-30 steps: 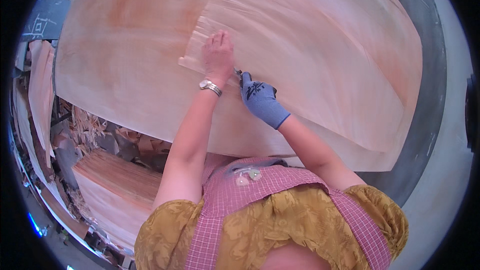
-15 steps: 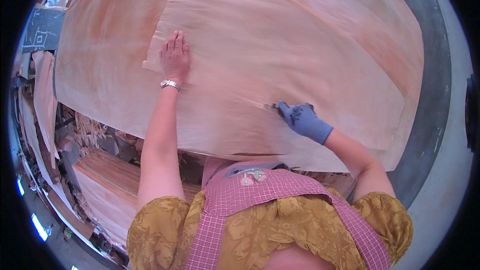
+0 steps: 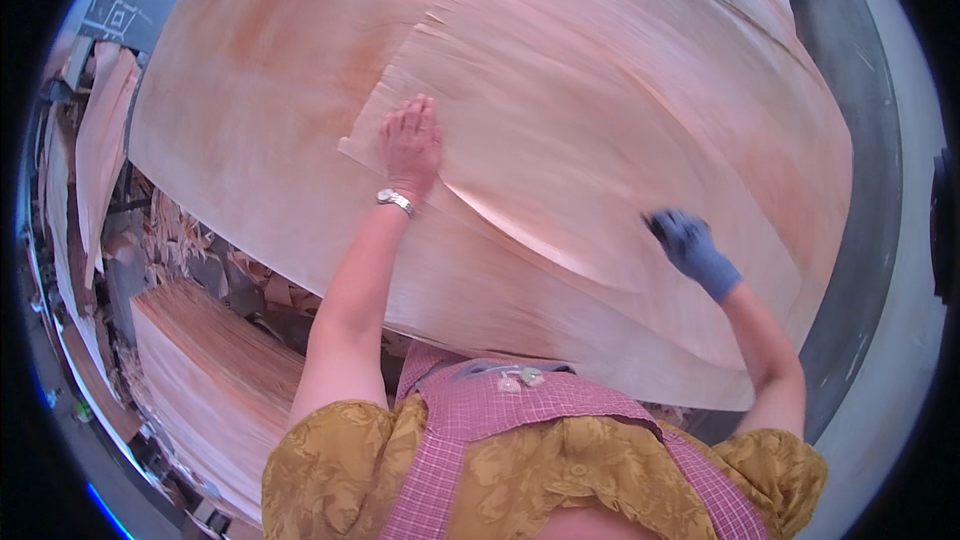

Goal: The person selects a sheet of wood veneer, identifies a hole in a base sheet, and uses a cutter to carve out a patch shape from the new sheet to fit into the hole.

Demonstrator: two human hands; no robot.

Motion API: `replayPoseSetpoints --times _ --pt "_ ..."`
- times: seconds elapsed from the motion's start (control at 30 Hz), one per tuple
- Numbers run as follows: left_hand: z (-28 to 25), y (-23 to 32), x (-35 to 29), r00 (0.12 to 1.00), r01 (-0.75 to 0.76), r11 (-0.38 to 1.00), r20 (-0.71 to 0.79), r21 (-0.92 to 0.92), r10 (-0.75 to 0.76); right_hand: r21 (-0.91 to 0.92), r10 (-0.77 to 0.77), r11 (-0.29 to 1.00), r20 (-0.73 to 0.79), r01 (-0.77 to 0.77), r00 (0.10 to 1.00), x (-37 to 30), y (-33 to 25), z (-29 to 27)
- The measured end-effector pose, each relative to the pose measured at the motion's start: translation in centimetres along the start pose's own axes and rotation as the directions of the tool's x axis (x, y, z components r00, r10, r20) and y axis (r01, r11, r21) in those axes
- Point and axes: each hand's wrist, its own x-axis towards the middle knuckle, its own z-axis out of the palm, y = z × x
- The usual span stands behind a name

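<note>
A thin, pale pinkish wood veneer sheet (image 3: pixel 540 90) lies on top of a wider veneer sheet (image 3: pixel 250 100). My bare left hand (image 3: pixel 411 145), with a metal wristwatch (image 3: pixel 395 201) at the wrist, presses flat on the upper sheet near its ragged left edge, fingers stretched out. From beside that hand a cut edge (image 3: pixel 520 240) runs to the right, bowed up off the layer below. My right hand (image 3: pixel 688 245), in a blue glove, is closed on a small dark knife (image 3: pixel 650 225) above the sheet's right part. The blade is blurred.
At lower left stands a stack of veneer (image 3: pixel 215 340), with torn scraps (image 3: pixel 185 235) beyond it. Loose strips (image 3: pixel 105 130) hang by the table's left end. A dark grey surface (image 3: pixel 870 170) borders the sheets on the right.
My right hand has swept right with the knife, and the short slit has become a long, lifted cut edge. My left hand stays pressed on the sheet while the view has shifted.
</note>
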Motion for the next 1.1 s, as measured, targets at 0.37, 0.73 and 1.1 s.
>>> replayPoseSetpoints --times 0.37,0.73,1.1 --pt "-1.4 -0.3 2.2 0.994 0.032 0.986 0.108 -0.161 -0.015 -0.064 -0.277 0.959 0.023 0.277 0.961 40.7 -15.3 0.1" --pt "-2.2 -1.7 12.1 0.877 0.089 0.981 0.481 -0.174 0.006 -0.125 -0.265 0.952 0.108 0.278 0.958 40.5 -12.4 0.9" --pt "-0.6 3.6 13.3 0.832 -0.099 0.995 0.547 -0.017 0.092 -0.062 0.085 0.995 0.167 -0.075 0.982 26.1 -0.2 -0.9"
